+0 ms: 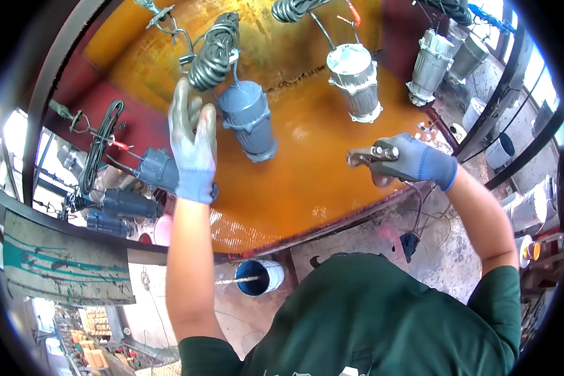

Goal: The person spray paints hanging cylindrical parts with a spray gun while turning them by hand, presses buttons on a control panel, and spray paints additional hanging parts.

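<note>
My left hand (193, 141), in a grey-blue glove, is raised with its fingers stretched out. Its fingertips reach the lower end of a coiled black cable (213, 56); whether they touch it I cannot tell. Just right of that hand hangs a blue-grey motor (249, 119) with a ribbed body, tilted, on its own cable. My right hand (413, 160), gloved too, is wrapped round a metal spray gun (375, 153) whose nozzle end points left. Beyond the gun hangs a pale silver-grey motor (355, 81), apart from both hands.
An orange-stained booth (301, 188) with a wet-looking base lies behind the hanging motors. More blue-grey motors (131, 203) hang at left, and grey ones (430, 66) at right. A bucket (260, 277) with a stick stands on the floor below. Dark metal frame bars (44, 88) border both sides.
</note>
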The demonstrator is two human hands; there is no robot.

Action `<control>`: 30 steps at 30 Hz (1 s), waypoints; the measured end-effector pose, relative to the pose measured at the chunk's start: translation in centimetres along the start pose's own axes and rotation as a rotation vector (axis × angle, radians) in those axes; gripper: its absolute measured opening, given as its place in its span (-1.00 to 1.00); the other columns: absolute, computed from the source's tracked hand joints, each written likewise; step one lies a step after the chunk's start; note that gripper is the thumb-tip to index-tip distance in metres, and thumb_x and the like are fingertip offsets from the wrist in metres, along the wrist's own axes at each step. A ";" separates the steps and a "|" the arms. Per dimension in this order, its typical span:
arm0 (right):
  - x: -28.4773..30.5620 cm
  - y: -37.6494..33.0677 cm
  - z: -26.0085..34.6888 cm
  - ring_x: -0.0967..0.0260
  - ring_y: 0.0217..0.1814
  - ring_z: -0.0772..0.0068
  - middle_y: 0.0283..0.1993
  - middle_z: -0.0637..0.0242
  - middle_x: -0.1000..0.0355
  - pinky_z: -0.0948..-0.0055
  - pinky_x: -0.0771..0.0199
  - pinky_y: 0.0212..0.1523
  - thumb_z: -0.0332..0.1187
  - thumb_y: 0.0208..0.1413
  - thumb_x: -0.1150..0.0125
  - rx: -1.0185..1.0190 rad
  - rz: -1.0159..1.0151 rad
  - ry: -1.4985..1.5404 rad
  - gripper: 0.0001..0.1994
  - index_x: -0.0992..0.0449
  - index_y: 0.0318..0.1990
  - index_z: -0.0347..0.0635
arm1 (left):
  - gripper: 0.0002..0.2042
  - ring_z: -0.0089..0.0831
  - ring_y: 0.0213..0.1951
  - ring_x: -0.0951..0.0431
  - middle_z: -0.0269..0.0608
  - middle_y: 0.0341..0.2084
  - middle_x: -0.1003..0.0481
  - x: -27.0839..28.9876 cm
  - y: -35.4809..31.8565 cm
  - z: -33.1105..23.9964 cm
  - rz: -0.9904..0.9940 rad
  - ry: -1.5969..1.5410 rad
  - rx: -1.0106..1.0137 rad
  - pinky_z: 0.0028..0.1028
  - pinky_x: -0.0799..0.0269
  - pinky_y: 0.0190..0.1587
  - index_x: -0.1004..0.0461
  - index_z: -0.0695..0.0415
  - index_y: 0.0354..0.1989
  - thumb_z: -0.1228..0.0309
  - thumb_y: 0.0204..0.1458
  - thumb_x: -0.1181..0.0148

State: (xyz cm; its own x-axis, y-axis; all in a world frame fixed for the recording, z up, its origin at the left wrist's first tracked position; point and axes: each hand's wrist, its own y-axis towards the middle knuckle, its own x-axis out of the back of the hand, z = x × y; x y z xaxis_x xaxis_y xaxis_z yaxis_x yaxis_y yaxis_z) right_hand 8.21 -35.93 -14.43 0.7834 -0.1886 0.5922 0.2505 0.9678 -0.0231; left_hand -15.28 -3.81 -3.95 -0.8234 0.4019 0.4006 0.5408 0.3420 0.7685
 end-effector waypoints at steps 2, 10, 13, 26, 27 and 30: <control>-1.5 0.7 -3.2 -0.62 -0.37 0.54 -0.35 0.31 -0.65 0.44 -0.61 -0.26 -0.26 0.29 -0.32 0.006 -0.115 0.053 -0.74 -0.59 -0.03 -0.26 | -0.36 -0.22 0.40 -0.35 0.00 0.48 -0.24 -1.3 -5.0 1.7 -0.117 -0.300 0.141 -0.24 -0.26 0.45 -0.13 0.21 0.58 0.40 0.38 -0.17; -7.3 3.1 -9.3 -0.63 -0.34 0.27 -0.31 0.20 -0.65 0.29 -0.59 -0.20 -0.32 0.18 -0.39 0.111 -0.088 0.172 -0.82 -0.58 -0.16 -0.19 | -0.68 -0.15 -0.06 -0.66 0.04 -0.11 -0.67 1.3 -61.4 14.9 0.038 0.196 1.117 -0.21 -0.53 0.01 -0.61 0.26 0.08 0.25 0.40 -0.16; -7.4 1.2 -13.4 -0.58 -0.36 0.42 -0.40 0.29 -0.59 0.38 -0.54 -0.30 -0.32 0.21 -0.41 0.064 -0.334 0.413 -0.82 -0.59 -0.17 -0.23 | -0.69 0.04 -0.12 -0.67 0.07 -0.17 -0.68 -1.1 -69.3 3.3 0.591 0.626 1.305 -0.07 -0.56 0.02 -0.64 0.14 -0.06 0.24 0.39 0.01; -7.8 -1.2 -12.2 -0.48 -0.37 0.34 -0.36 0.19 -0.54 0.34 -0.51 -0.25 -0.47 0.12 -0.45 0.221 -0.461 0.500 -0.82 -0.59 -0.18 -0.31 | -0.69 -0.14 -0.16 -0.73 -0.02 -0.24 -0.74 -4.4 -76.1 -9.9 -0.058 0.505 1.915 -0.16 -0.59 -0.07 -0.75 0.16 -0.14 0.24 0.12 -0.21; -7.4 -1.4 -11.4 -0.45 -0.39 0.36 -0.38 0.20 -0.52 0.34 -0.51 -0.26 -0.49 0.10 -0.44 0.184 -0.456 0.437 -0.82 -0.59 -0.17 -0.31 | -0.68 -0.10 -0.16 -0.73 0.01 -0.23 -0.74 -4.4 -78.0 -7.9 -0.123 0.484 1.882 -0.16 -0.59 -0.06 -0.75 0.16 -0.13 0.23 0.13 -0.21; -7.3 -1.7 -11.2 -0.62 -0.30 0.04 -0.33 0.02 -0.59 0.22 -0.56 -0.23 -0.43 0.11 -0.43 0.294 -0.344 0.151 -0.84 -0.58 -0.23 -0.28 | -0.66 0.02 -0.10 -0.72 0.10 -0.18 -0.72 -6.3 -75.8 -3.1 -0.163 0.437 1.677 -0.15 -0.58 0.00 -0.74 0.14 -0.08 0.18 0.17 -0.20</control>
State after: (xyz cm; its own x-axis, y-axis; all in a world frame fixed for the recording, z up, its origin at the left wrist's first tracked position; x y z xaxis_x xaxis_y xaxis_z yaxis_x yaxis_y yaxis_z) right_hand 8.44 -38.06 -27.72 0.7629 -0.5070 0.4012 0.3552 0.8472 0.3952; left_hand -51.59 -34.94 -63.20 -0.7119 0.1335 0.6895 -0.2017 0.9015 -0.3828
